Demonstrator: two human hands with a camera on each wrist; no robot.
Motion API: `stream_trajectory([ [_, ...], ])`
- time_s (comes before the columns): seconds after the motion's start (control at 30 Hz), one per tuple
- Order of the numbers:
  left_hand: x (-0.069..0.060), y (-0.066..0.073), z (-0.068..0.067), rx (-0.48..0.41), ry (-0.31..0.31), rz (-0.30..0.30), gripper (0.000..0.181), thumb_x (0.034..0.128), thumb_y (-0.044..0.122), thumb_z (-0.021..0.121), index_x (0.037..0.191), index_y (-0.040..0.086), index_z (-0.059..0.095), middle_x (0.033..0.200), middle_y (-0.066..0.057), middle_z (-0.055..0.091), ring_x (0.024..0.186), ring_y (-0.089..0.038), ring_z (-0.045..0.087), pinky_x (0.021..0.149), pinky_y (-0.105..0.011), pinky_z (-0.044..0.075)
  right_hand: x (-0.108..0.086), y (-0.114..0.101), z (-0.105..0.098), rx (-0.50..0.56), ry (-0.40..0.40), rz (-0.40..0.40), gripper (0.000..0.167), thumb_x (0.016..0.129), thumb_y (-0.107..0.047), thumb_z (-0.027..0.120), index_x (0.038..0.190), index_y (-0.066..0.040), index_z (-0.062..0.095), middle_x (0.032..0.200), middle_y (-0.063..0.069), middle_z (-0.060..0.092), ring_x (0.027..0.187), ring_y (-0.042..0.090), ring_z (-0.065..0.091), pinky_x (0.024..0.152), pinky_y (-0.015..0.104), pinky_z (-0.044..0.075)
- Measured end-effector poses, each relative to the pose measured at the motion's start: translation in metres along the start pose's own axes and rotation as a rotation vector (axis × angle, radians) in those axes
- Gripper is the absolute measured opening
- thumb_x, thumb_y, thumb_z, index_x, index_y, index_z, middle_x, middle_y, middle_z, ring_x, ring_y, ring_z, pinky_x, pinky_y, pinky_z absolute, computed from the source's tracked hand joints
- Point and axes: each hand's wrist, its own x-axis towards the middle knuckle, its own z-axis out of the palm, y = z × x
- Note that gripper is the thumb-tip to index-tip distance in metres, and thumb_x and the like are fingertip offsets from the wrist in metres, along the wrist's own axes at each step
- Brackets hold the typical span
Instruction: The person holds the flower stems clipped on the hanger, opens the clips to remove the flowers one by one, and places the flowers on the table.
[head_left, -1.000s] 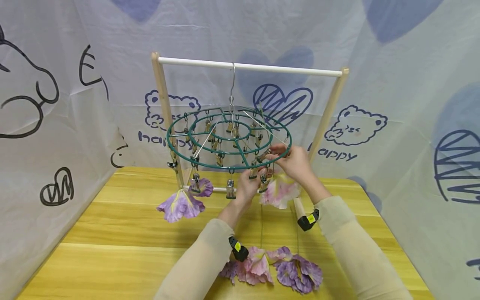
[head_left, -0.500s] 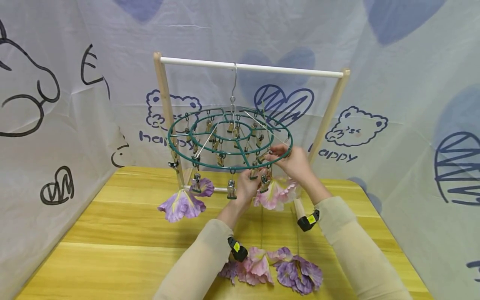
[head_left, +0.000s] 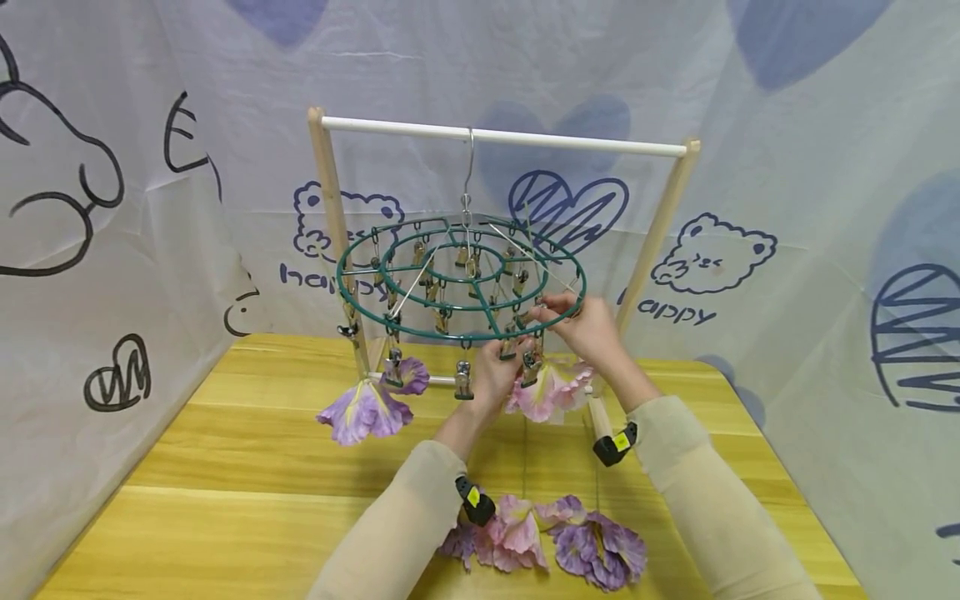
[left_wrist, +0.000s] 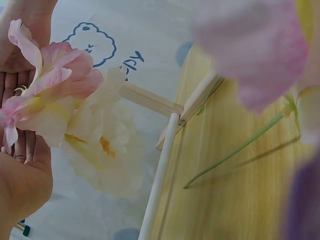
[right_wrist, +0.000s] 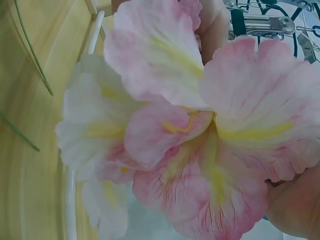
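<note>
From the white bar of a wooden rack hangs a round green drying hanger with several metal clips dangling below its rings. My right hand pinches a clip at the hanger's right front. My left hand is under the ring beside it, its fingers partly hidden by hanging clips; it seems to hold the stem of a pink artificial flower, which hangs head down. The right wrist view shows the pink flower's petals up close, covering most of both hands. A white flower sits right behind it.
A purple flower hangs at the hanger's left. Pink and purple flowers lie on the wooden table near the front, their stems pointing back. The rack's posts stand either side; a printed cloth surrounds the table.
The pink flower has shifted slightly left and down and its blur is gone. Both hands stay nearly in place at the hanger's right front.
</note>
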Motion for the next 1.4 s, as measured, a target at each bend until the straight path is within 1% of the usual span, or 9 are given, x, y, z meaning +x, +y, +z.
stream_trajectory([
  [0.17,0.0015,-0.0001,-0.0010,0.038,-0.010,0.002,0.026,0.1032,0.021,0.068,0.116,-0.002,0.072,0.060,0.005,0.051,0.052,-0.006,0.041,0.045,-0.018,0.031,-0.0002,-0.0019,0.0000,0.027,0.003,0.017,0.033,0.094,-0.029,0.080,0.113,-0.003,0.078,0.114,0.012,0.077,0.100,0.031,0.073,0.087,0.043,0.061],
  [0.33,-0.0004,0.0001,-0.0026,0.042,-0.027,-0.015,0.027,0.1041,0.022,0.067,0.118,0.000,0.072,0.068,0.004,0.065,0.046,-0.006,0.037,0.040,-0.018,0.028,-0.0018,-0.0023,0.0011,0.050,0.012,0.036,0.030,0.093,-0.029,0.081,0.109,-0.003,0.078,0.107,0.012,0.078,0.093,0.028,0.074,0.082,0.038,0.061],
  [0.4,0.0000,0.0012,-0.0028,0.036,-0.035,-0.015,0.027,0.1039,0.023,0.067,0.118,0.001,0.072,0.068,0.004,0.065,0.044,-0.006,0.037,0.039,-0.017,0.029,-0.0017,-0.0027,0.0015,0.064,0.019,0.037,0.030,0.094,-0.029,0.081,0.109,-0.003,0.078,0.106,0.013,0.079,0.093,0.027,0.073,0.081,0.036,0.061],
  [0.57,-0.0001,0.0021,-0.0033,0.030,-0.048,-0.031,0.027,0.1038,0.024,0.067,0.116,0.001,0.073,0.061,0.004,0.054,0.048,-0.006,0.039,0.042,-0.018,0.030,-0.0026,-0.0029,0.0036,0.089,0.032,0.035,0.028,0.095,-0.028,0.079,0.108,-0.003,0.078,0.105,0.013,0.078,0.093,0.026,0.073,0.079,0.032,0.060],
  [0.77,0.0010,0.0025,-0.0040,0.051,-0.052,-0.049,0.026,0.1041,0.025,0.066,0.116,0.003,0.073,0.059,0.004,0.050,0.047,-0.007,0.036,0.041,-0.019,0.027,-0.0031,-0.0043,0.0043,0.092,0.036,0.059,0.027,0.095,-0.027,0.079,0.108,-0.004,0.077,0.106,0.013,0.078,0.093,0.027,0.072,0.078,0.032,0.059],
  [1.0,0.0013,0.0027,-0.0040,0.054,-0.039,-0.027,0.026,0.1038,0.023,0.067,0.112,-0.001,0.072,0.061,0.004,0.051,0.054,-0.008,0.041,0.049,-0.020,0.032,-0.0040,-0.0045,0.0062,0.082,0.039,0.084,0.027,0.096,-0.030,0.078,0.108,-0.005,0.076,0.108,0.012,0.078,0.094,0.025,0.070,0.081,0.033,0.057],
  [1.07,0.0012,0.0031,-0.0039,0.060,-0.032,-0.033,0.026,0.1036,0.024,0.067,0.111,0.000,0.072,0.062,0.004,0.051,0.056,-0.009,0.041,0.050,-0.021,0.032,-0.0043,-0.0045,0.0067,0.087,0.039,0.085,0.027,0.096,-0.029,0.078,0.109,-0.005,0.075,0.108,0.011,0.078,0.094,0.025,0.070,0.082,0.033,0.057],
  [1.23,0.0014,0.0036,-0.0038,0.071,-0.025,-0.049,0.025,0.1033,0.027,0.068,0.107,0.003,0.073,0.063,0.004,0.050,0.056,-0.009,0.040,0.049,-0.021,0.031,-0.0043,-0.0056,0.0077,0.112,0.043,0.078,0.026,0.096,-0.025,0.078,0.109,-0.003,0.074,0.107,0.012,0.077,0.091,0.024,0.067,0.081,0.033,0.054],
  [1.4,0.0015,0.0038,-0.0040,0.062,-0.026,-0.051,0.025,0.1034,0.027,0.068,0.105,0.003,0.073,0.062,0.004,0.051,0.054,-0.009,0.041,0.049,-0.021,0.032,-0.0043,-0.0066,0.0072,0.096,0.043,0.086,0.025,0.097,-0.026,0.077,0.109,-0.004,0.075,0.109,0.012,0.077,0.091,0.023,0.064,0.078,0.032,0.051],
])
